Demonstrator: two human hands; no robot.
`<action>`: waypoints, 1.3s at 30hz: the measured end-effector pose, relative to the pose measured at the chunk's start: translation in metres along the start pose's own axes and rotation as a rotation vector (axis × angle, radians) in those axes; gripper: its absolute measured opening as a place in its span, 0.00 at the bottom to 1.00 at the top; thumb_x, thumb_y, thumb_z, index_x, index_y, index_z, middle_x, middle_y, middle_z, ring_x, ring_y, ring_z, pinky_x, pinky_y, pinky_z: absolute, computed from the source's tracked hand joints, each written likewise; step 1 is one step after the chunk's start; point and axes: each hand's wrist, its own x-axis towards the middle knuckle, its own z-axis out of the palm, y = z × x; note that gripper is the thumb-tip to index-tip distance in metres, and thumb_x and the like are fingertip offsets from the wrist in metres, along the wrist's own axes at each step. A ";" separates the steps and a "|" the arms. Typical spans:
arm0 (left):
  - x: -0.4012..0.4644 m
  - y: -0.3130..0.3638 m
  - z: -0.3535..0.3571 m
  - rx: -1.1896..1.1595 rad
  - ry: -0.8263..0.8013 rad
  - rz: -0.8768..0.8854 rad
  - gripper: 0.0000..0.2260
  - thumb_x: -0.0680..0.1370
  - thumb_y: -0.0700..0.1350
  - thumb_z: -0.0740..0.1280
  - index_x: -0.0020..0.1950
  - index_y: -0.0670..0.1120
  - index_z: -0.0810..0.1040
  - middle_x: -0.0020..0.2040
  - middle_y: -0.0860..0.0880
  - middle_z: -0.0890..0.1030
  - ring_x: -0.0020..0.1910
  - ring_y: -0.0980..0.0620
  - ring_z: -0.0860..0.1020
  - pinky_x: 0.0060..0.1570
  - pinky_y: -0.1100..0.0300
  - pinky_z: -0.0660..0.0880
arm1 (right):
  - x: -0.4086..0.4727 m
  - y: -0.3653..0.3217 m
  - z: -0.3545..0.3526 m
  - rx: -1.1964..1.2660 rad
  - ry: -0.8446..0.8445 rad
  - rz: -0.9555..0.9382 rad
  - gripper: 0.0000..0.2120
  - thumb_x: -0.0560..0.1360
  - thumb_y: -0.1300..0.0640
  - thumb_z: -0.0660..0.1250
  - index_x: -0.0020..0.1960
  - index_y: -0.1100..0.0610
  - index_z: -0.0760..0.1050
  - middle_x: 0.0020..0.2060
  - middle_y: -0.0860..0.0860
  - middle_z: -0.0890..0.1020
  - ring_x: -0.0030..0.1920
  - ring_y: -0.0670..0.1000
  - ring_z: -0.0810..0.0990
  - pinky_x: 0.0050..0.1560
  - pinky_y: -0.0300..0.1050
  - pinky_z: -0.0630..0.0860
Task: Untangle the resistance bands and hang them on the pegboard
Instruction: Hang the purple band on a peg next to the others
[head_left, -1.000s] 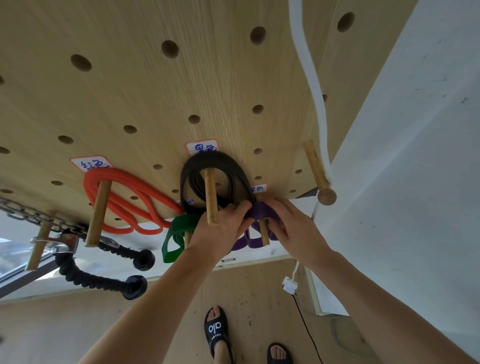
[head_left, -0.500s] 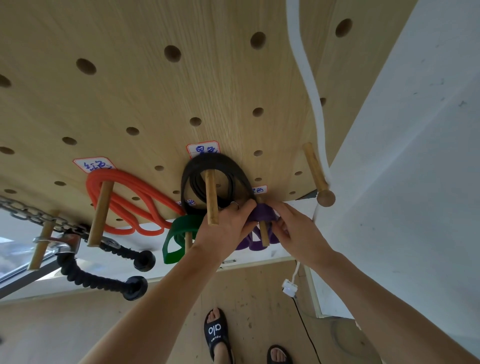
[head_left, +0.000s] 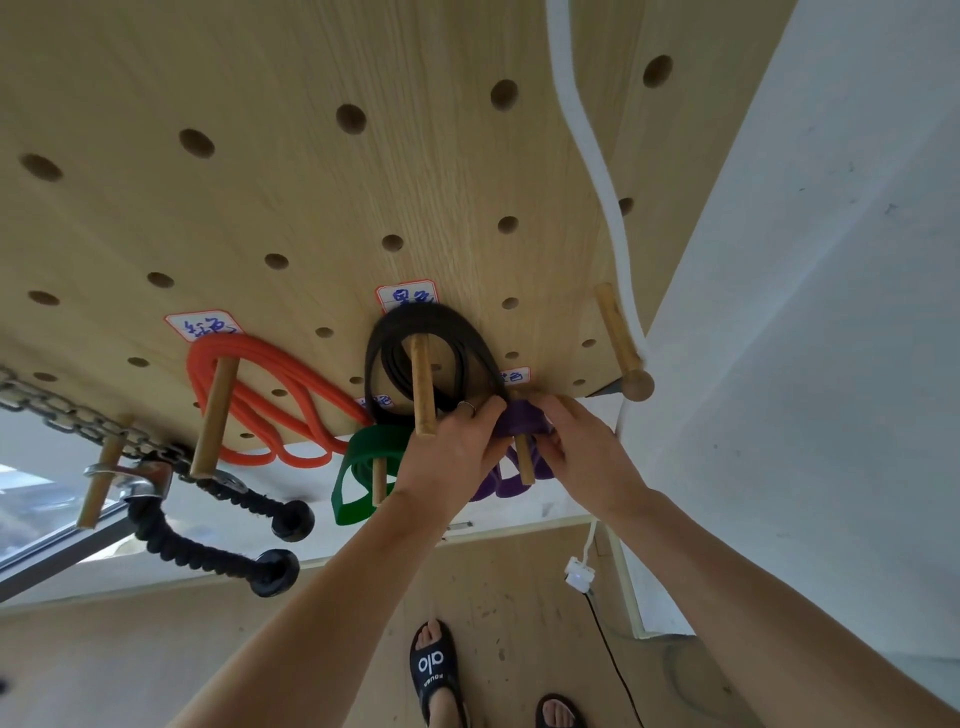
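Against pegboard, both hands, left and right, pinch purple band.

The wooden pegboard carries wooden pegs: an orange band loops over one, a black band over the next, a green band and a purple band hang lower, a chain at left.
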 end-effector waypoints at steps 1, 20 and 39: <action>0.000 -0.002 -0.002 -0.025 -0.015 -0.008 0.12 0.82 0.55 0.63 0.62 0.51 0.71 0.50 0.51 0.83 0.44 0.49 0.83 0.42 0.54 0.82 | 0.000 -0.001 -0.001 -0.004 -0.004 0.026 0.19 0.80 0.61 0.66 0.70 0.56 0.71 0.55 0.53 0.81 0.46 0.52 0.82 0.48 0.40 0.79; -0.053 -0.018 -0.015 0.322 -0.290 0.089 0.13 0.78 0.42 0.68 0.63 0.47 0.79 0.58 0.50 0.82 0.56 0.48 0.79 0.56 0.48 0.79 | -0.046 -0.025 0.015 0.042 -0.133 0.420 0.05 0.79 0.61 0.66 0.48 0.55 0.69 0.43 0.49 0.76 0.43 0.51 0.76 0.35 0.32 0.65; -0.055 -0.012 0.072 -0.722 -0.208 -0.875 0.17 0.85 0.48 0.60 0.38 0.47 0.78 0.27 0.53 0.81 0.29 0.55 0.82 0.41 0.53 0.82 | -0.017 -0.040 0.110 0.341 -0.217 0.681 0.10 0.80 0.62 0.64 0.41 0.54 0.79 0.41 0.55 0.86 0.44 0.55 0.85 0.45 0.44 0.77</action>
